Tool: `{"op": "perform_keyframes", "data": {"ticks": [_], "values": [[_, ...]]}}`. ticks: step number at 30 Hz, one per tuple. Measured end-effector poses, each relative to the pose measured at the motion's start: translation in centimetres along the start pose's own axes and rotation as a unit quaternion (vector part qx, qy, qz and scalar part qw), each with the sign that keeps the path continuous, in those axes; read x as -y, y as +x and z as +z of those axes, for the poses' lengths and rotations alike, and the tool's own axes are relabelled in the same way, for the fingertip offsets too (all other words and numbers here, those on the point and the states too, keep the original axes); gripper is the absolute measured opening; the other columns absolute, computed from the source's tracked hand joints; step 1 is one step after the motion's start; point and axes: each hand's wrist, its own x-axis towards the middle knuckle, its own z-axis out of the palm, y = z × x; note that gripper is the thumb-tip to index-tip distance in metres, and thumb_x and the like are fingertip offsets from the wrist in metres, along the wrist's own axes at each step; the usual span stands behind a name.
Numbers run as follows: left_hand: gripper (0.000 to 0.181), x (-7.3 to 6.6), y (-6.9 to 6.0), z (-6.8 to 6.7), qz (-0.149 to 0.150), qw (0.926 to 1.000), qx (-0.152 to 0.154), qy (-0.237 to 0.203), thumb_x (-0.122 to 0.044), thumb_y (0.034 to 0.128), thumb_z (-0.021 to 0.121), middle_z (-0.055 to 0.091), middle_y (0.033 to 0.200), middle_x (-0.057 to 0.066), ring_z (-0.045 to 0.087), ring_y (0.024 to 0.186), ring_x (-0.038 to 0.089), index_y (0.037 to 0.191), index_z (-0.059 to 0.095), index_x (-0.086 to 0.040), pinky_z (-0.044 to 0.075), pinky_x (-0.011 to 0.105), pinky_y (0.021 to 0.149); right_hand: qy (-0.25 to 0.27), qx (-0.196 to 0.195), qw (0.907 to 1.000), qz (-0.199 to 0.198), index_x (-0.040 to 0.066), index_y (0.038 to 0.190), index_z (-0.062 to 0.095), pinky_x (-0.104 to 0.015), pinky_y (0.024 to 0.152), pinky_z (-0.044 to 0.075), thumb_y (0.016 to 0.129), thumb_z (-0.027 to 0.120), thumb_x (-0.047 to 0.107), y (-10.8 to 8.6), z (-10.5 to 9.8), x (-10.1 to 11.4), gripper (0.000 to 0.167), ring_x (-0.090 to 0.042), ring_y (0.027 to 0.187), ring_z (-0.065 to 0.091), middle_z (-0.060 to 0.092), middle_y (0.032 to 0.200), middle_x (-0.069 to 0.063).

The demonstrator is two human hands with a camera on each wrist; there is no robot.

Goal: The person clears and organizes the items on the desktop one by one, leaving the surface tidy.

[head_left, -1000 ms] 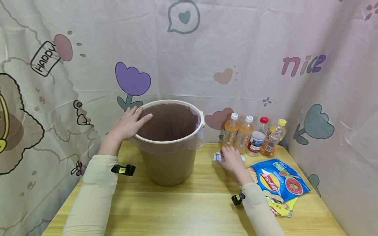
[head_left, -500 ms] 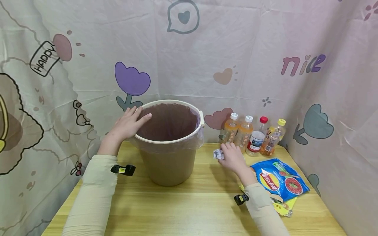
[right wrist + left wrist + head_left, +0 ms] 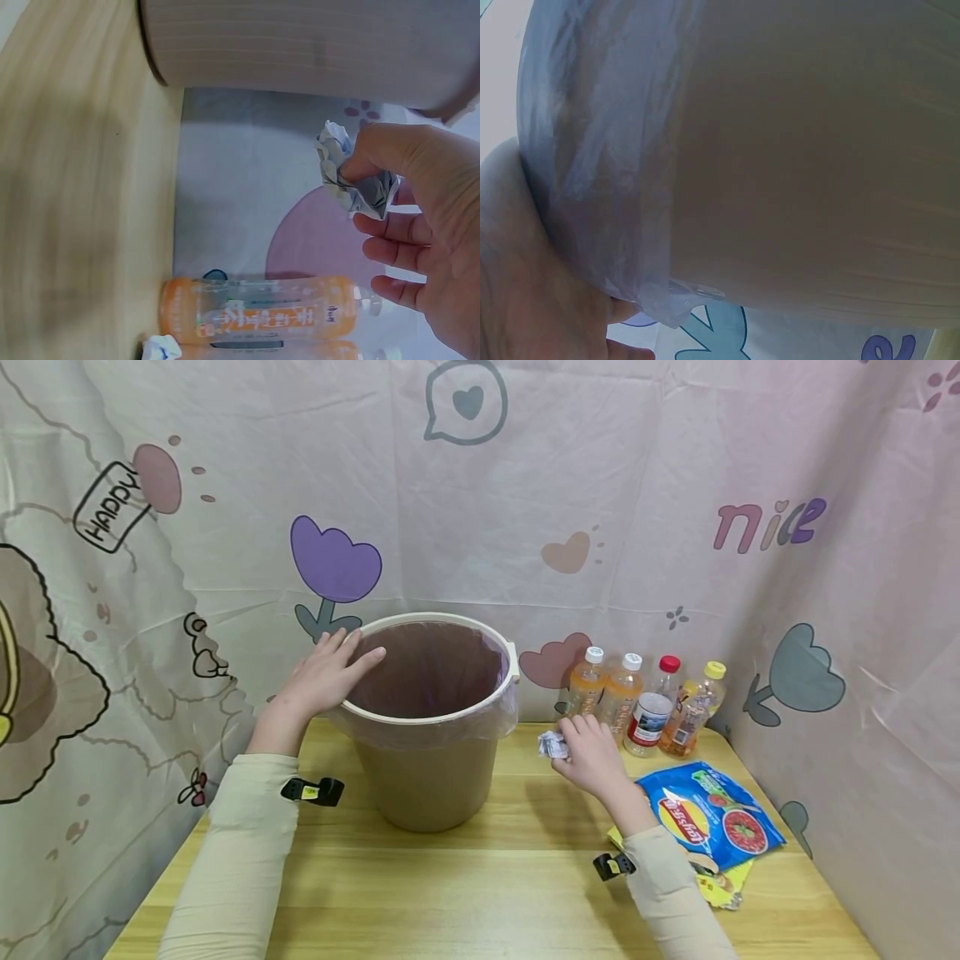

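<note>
In the head view, the right grip [image 3: 592, 757] pinched a crumpled paper [image 3: 552, 745]; the bin [image 3: 427, 781] stood to the paper's left, apart, its rim seemingly higher. The left grip [image 3: 318, 681] rested on that rim, fingers extended, grasping nothing. The left wrist view showed the liner [image 3: 615, 150] beside that hand, its fingers mostly hidden. In the right wrist view, the paper, lacking a clear long axis, hung clear of the table [image 3: 82, 187].

The right hand [image 3: 446, 217] pinches a crumpled paper [image 3: 355, 196] up off the wooden table [image 3: 82, 195], near the bin [image 3: 315, 46]. Two orange bottles [image 3: 262, 318] stand side by side on the table, with a small white scrap [image 3: 160, 348] close to them at the bottom.
</note>
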Motion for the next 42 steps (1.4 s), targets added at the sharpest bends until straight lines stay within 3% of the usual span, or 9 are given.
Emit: {"op": "perform_keyframes", "data": {"ticks": [26,42], "values": [[0.092,-0.2,-0.1,-0.1,-0.001,1.0000,-0.007,-0.004,-0.076,0.0920,0.020,0.002,0.164,0.020,-0.008,0.151,0.041,0.158,0.009,-0.012,0.000,0.069,0.116,-0.022,-0.090,0.9947,-0.046,0.009,0.106,0.061,-0.047,0.078,0.043,0.072,0.075,0.026,0.9,-3.7,0.6,0.040,-0.031,0.095,0.054,0.062,0.097,-0.010],[0.094,-0.1,-0.1,0.0,-0.011,0.9998,-0.014,0.009,-0.079,0.0903,0.019,-0.006,0.164,0.019,-0.011,0.151,0.042,0.158,0.009,-0.014,-0.001,0.071,0.115,-0.032,-0.140,0.9871,-0.070,0.009,0.105,0.060,-0.046,0.076,0.043,0.072,0.075,0.025,2.2,-6.1,0.7,0.040,-0.032,0.094,0.054,0.061,0.096,-0.010]]}}
